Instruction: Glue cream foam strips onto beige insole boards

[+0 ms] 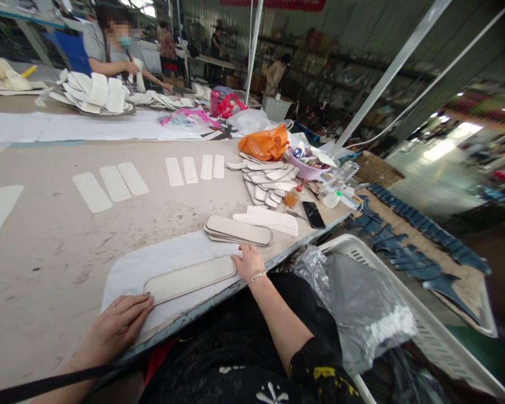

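A long off-white strip [189, 278] with rounded corners and a dark edge lies on a white sheet [126, 268] near the table's front edge. My left hand [124, 318] holds its near left end, fingers pressed together at the corner. At the opposite end, my right hand [249, 262] grips the strip between thumb and fingers; a bracelet circles that wrist. Just beyond my right hand sits a stack of similar strips [238, 229]. Behind this stack lie flat white strips [269, 219] without a dark edge. The undersides of both held ends are hidden.
Pale rectangular pieces [118, 182] lie in groups across the table. Piled pieces [265, 177], an orange bag [265, 143], a glue bottle [293, 195] and a phone [313, 215] are at the right. A white crate [349, 241] stands beside me. Across the table works another person [113, 56].
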{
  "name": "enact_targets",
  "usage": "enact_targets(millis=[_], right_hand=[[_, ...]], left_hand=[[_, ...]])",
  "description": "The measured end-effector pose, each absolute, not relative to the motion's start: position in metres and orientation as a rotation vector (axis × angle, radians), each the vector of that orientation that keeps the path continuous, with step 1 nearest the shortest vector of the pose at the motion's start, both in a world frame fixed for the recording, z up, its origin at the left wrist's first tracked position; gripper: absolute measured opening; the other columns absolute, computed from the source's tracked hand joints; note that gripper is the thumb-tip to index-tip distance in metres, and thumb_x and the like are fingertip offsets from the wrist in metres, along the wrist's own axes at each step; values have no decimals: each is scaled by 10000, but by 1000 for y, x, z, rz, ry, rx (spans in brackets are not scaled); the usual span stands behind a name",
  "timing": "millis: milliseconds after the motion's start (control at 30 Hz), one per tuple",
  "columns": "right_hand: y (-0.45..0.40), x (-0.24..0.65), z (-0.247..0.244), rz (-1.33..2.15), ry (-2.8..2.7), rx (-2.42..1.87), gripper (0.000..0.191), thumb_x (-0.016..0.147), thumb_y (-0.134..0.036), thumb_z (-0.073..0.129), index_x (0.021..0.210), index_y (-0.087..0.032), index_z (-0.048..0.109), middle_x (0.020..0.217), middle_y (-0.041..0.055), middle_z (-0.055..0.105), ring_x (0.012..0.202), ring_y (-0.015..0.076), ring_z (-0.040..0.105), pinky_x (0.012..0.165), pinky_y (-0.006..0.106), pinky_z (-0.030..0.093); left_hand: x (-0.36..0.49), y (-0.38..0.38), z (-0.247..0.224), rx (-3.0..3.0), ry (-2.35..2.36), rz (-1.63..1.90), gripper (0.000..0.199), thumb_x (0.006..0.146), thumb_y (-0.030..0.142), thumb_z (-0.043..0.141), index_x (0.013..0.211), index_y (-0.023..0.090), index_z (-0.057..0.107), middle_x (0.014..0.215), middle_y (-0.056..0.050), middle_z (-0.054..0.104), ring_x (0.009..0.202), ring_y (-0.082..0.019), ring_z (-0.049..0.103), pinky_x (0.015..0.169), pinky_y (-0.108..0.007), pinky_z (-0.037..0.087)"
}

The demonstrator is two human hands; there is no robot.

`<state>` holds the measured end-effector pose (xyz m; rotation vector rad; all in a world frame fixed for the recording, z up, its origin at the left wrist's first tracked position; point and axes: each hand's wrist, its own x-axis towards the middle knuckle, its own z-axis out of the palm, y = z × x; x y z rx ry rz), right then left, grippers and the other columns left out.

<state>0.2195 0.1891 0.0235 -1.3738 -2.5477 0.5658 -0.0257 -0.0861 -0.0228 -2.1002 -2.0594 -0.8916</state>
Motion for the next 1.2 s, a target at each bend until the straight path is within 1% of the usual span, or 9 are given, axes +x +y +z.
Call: enact_targets(millis=[100,200,333,533,733,933,1000,1100,1200], right_hand=[[164,209,29,610,-2619,-1019,434,925,-421,444,1277,-169,480,1245,123,541,1106,206,537,938,307,433],[115,186,27,593,-2783,-502,637,917,-493,419,1429,-141,280,1446,107,377,1349,193,296,1106,336,270],[74,167,17,582,-2953,-255,727,902,-563,372,1457,-126,200,1527,77,210,1413,179,117,1157,415,123],[129,210,12,644,-3052,-544,742,902,-593,340,1464,-128,203,1534,78,156,1418,190,96,1155,432,83],[157,237,3,540,-3012,-697,790,883,-623,370,1466,-114,209,1535,79,116,1420,215,85,1154,428,63],[152,233,-9,473,-3041,-691,770,891,-599,359,1469,-115,200,1535,57,93,1421,225,71,1152,432,62],[153,232,-10,440,-3065,-686,771,890,-600,351,1471,-118,193,1536,53,76,1422,228,63,1151,430,58],[152,232,-12,382,-3099,-687,760,898,-592,326,1471,-113,182,1536,56,53,1422,235,54,1148,437,61],[152,233,-13,335,-3125,-690,743,908,-579,303,1468,-104,184,1536,63,47,1421,243,56,1143,450,74]], left_hand=[[-29,-86,-26,-2120,-2028,-863,226,789,271,610,990,217,697,986,-66,693,888,-188,638,826,-306,519],[-33,-86,-29,-2143,-1978,-851,231,791,276,591,990,230,700,974,-60,702,866,-185,650,795,-302,530],[-36,-85,-30,-2174,-1938,-767,233,801,285,572,995,248,696,960,-48,711,862,-187,660,778,-306,541],[-33,-83,-24,-2147,-1970,-796,227,801,299,579,991,246,690,962,-45,706,856,-192,656,794,-312,537],[-18,-87,-13,-2038,-2179,-842,225,790,300,609,981,222,700,1007,-67,699,913,-194,643,846,-304,525],[-8,-87,11,-1602,-2518,-929,338,864,371,495,1134,218,630,1089,-55,685,968,-182,646,900,-285,506],[3,-72,16,-1605,-2476,-888,382,888,370,450,1190,183,592,1201,-91,632,1095,-201,593,986,-322,454],[37,-34,18,-1939,-2437,-682,507,906,399,403,1339,138,440,1424,-140,421,1325,-250,374,1076,-400,355],[72,7,15,-2284,-2368,-513,672,896,508,376,1440,137,239,1497,-154,278,1390,-280,223,1115,-461,261]])
